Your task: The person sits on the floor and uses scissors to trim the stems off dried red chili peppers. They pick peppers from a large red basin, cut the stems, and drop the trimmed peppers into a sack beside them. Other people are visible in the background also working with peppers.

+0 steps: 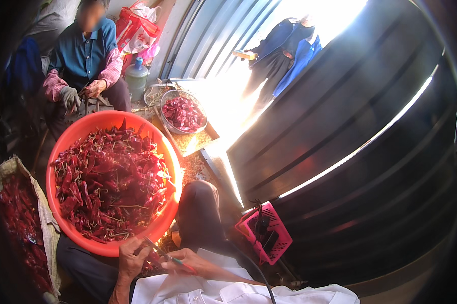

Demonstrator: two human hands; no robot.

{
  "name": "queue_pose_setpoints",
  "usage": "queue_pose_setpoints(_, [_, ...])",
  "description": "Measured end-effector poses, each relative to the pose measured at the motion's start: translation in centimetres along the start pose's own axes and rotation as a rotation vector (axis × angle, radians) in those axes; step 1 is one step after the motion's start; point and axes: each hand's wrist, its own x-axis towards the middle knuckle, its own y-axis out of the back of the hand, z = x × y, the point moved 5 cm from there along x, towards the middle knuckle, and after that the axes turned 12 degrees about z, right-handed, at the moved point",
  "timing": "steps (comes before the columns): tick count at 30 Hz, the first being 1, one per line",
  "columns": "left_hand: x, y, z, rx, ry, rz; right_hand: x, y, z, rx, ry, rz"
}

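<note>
My right hand (184,260) grips scissors (161,250) with red and green on the handles; their blades point up and left towards my other hand. Between the bent fingers of my left hand (132,258) is a dark red dried chili (140,249), mostly covered by the fingers. Both hands are over my lap, just below the near rim of a large orange-red plastic basin (112,249). Dried red chilies (110,178), many with pale stems, fill the basin. More red pieces lie below my hands, partly hidden.
At left stands an open woven sack (48,228) of red chilies. Beyond the basin sits a person (88,57) wearing one grey glove. A wire basket (183,131) holds red chili pieces near a water jug (136,78). Another person stands in the bright doorway. A pink plastic basket (279,243) is at right.
</note>
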Motion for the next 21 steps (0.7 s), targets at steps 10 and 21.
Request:
queue_pose_setpoints(10, [-0.3,-0.5,-0.3,0.303,-0.405,0.089,0.7,0.8,0.7,-0.227,0.101,0.156])
queue_pose_setpoints(21, [-0.8,-1.3,-0.8,0.437,-0.449,0.039,0.6,1.7,-0.1,-0.401,0.219,0.192])
